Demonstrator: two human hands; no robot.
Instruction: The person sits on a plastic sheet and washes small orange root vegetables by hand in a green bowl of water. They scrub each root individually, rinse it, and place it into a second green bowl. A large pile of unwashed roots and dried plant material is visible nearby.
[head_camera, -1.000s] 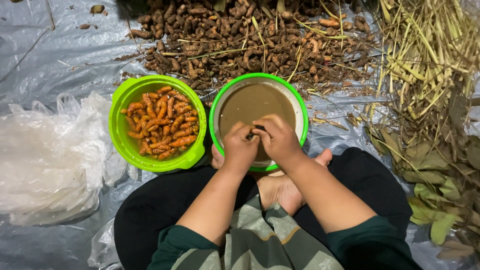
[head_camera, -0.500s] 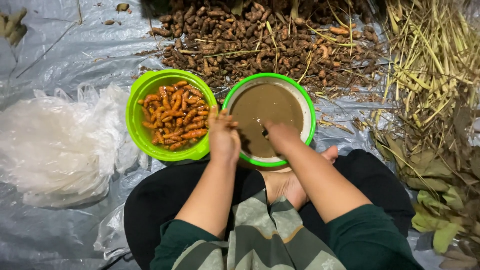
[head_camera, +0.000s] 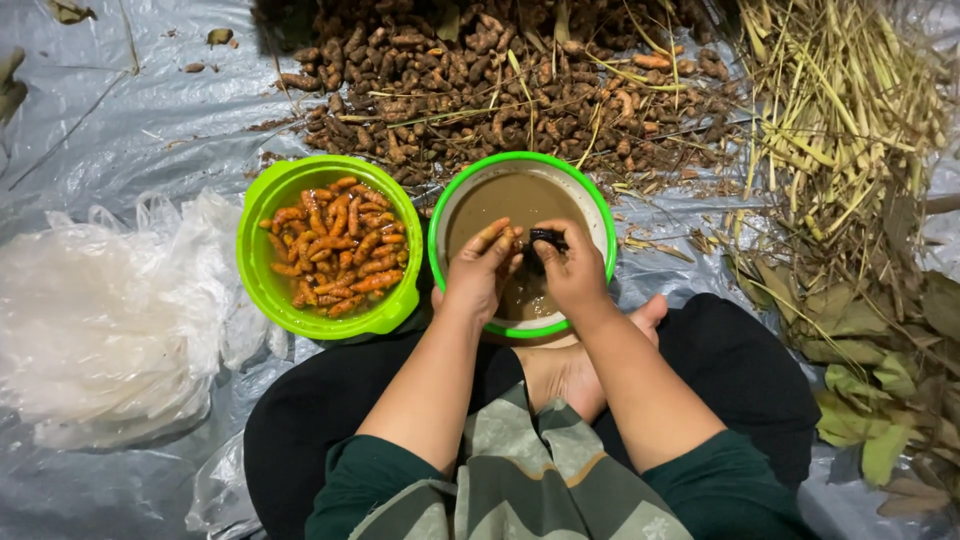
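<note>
Over the muddy-water bowl (head_camera: 600, 215), a small, wet, slippery root (head_camera: 546, 238) is pinched at both ends by the right hand (head_camera: 572, 268) and left hand (head_camera: 480, 275).

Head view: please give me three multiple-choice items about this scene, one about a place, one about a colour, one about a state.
1. Where is the bowl of orange roots?
A. on the side of the left hand
B. on the dry stalks
C. on the person's lap

2. What colour is the rim of the bowl of muddy water?
A. red
B. green
C. white

3. What does the right hand do?
A. lies flat on the tarp
B. pinches a small dark thing over the water
C. lifts the bowl

Answers: 1 A, it stands beside the left hand. 2 B, the rim is bright green. 3 B, its fingertips close on the dark thing.
</note>
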